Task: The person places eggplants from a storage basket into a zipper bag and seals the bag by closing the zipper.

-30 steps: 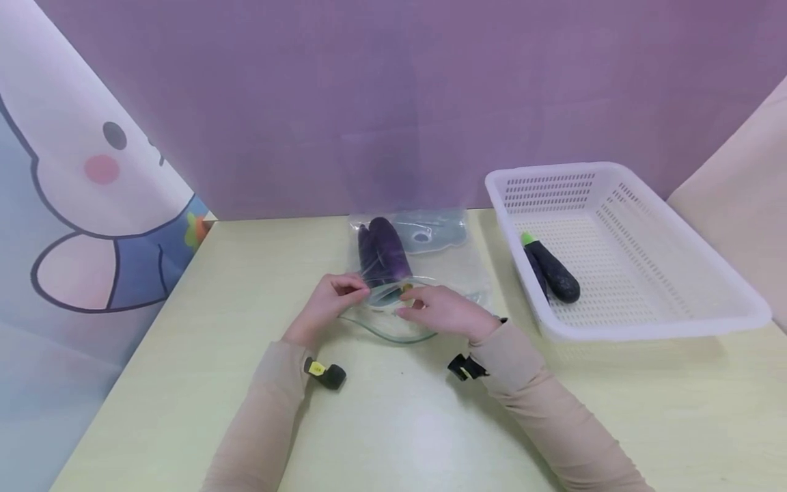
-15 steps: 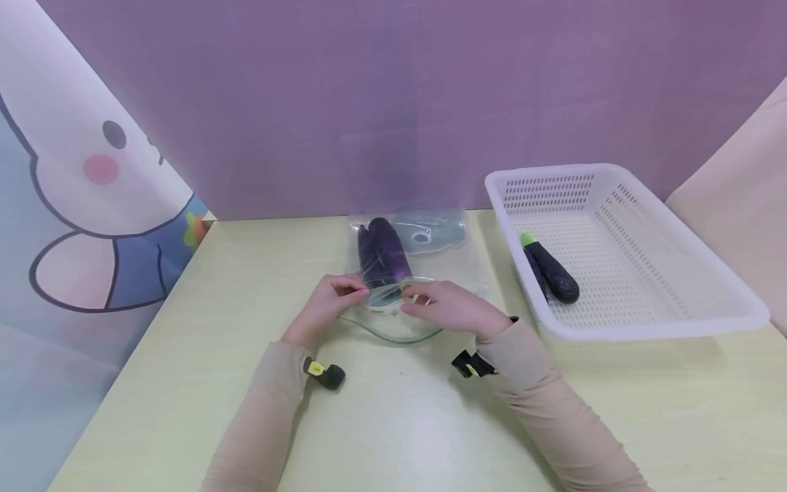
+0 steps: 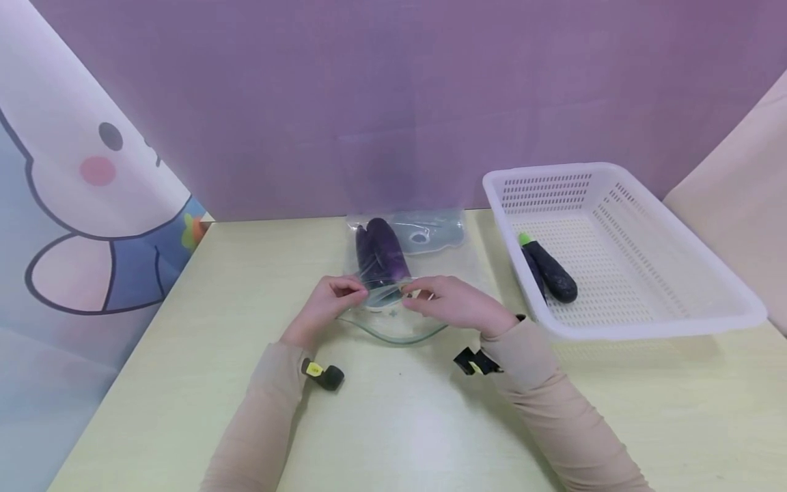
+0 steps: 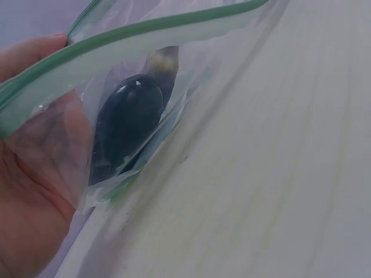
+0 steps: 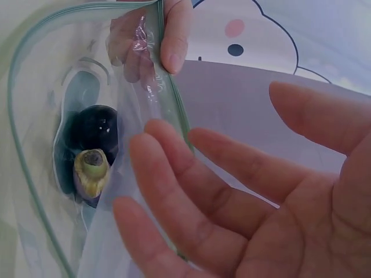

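A clear zip bag (image 3: 458, 266) with a green seal lies at the table's far edge, its mouth facing me and parted. Two dark purple eggplants (image 3: 389, 249) lie inside it; the right wrist view shows a rounded end and a yellowish stem end (image 5: 93, 168) through the opening. My left hand (image 3: 328, 304) pinches the bag's upper rim at the left, thumb and fingers on the film near the seal (image 4: 156, 23). At the right of the mouth is my right hand (image 3: 451, 301), fingers loosely bent and spread, fingertips by the upper rim, holding nothing.
To the right stands a white perforated basket (image 3: 664, 328) with two more dark eggplants (image 3: 553, 273) along its left side. A purple cloth (image 3: 393, 102) rises behind the table (image 3: 381, 437), and a cartoon-printed cloth (image 3: 74, 273) hangs on the left.
My right hand has shifted slightly right and up along the bag's mouth. The left hand keeps its pinch at the same spot; the eggplants stay put.
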Motion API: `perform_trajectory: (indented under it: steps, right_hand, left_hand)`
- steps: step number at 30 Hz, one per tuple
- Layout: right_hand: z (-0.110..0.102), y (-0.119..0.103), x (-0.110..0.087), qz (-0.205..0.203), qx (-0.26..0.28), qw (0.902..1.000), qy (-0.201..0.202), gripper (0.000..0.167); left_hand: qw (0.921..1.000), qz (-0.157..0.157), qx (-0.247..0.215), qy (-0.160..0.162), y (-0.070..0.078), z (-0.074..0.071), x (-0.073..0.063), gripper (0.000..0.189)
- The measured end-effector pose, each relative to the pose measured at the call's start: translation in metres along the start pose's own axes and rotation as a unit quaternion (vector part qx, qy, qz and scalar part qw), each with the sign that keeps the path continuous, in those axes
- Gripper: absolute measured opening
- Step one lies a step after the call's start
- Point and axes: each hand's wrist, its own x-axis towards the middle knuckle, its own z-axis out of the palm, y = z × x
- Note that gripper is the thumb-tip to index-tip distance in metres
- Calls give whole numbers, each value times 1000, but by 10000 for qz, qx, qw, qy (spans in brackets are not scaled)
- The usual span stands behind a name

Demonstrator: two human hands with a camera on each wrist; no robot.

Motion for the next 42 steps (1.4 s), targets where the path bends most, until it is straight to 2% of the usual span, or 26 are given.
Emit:
perform_trajectory:
  steps: [10,19,25,36,42]
  right_hand:
    - [-8,3,-5,-241,217,9992,231,41]
    - [-14,6,-7,-99,180,9989,425,42]
    - [-16,7,-9,3,134,9984,542,41]
    - [-29,12,-16,-72,457,9971,601,41]
    - [-37,11,-21,177,762,9948,647,41]
  left_hand:
    - [10000,-25,35,-16,1,0,-1,19]
    - [10000,30,32,-40,-3,0,0,17]
    - [10000,-65,36,-24,-2,1,0,18]
    - [9999,-120,29,5,-3,0,-1,17]
    - [9999,-101,85,5,-3,-1,-1,20]
